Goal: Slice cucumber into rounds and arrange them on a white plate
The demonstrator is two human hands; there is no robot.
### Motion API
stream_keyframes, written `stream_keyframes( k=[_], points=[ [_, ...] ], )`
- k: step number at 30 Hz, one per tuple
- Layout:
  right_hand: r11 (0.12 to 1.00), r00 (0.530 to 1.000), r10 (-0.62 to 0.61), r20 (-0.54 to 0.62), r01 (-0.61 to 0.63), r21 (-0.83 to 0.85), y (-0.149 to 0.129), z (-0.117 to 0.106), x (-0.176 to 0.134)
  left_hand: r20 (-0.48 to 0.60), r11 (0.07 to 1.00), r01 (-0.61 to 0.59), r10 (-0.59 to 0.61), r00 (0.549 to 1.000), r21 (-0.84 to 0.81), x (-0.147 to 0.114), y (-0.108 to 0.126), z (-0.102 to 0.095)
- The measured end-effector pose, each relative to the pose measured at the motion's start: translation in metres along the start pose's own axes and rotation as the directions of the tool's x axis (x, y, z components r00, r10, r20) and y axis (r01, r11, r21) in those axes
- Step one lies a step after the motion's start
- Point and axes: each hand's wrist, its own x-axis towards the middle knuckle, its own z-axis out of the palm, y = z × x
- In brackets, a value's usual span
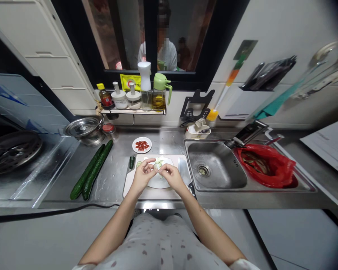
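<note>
Cucumber slices (159, 163) lie toward the far edge of the board (163, 195), midway along it. Right of the board is the sink (222, 165); left of it lie two cucumbers (98, 171), long axes slanting away and rightward, nearer the left hand (144, 174) than the right hand (170, 174). On the board sits a plate (157, 183), bearing the slices just beyond both hands. Over the board's middle, the hands meet, each seeming to pinch one pale piece (156, 167), too blurred to name.

Window (204, 80), shelf (133, 111) and sink (224, 176)
A red bag (283, 167) sits at the sink's right end; a pot (91, 139) stands beside a jar (109, 131).
</note>
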Motion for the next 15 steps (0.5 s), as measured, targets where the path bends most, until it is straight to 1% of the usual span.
stream_keyframes(
  k=[10, 12, 15],
  points=[
    [0.999, 0.999, 0.044, 0.015, -0.044, 0.017, 0.001, -0.001, 0.002, -0.028, 1.0, -0.003, 0.003, 1.0, 0.011, 0.001, -0.005, 0.003],
    [0.996, 0.996, 0.087, 0.031, -0.087, 0.028, 0.002, -0.002, 0.002, -0.041, 1.0, 0.001, 0.0, 0.999, 0.017, 0.002, -0.008, 0.003],
    [0.981, 0.981, 0.184, 0.064, -0.187, 0.051, 0.005, -0.006, 0.002, -0.047, 1.0, 0.0, 0.001, 0.999, 0.02, 0.005, -0.015, 0.004]
  ],
)
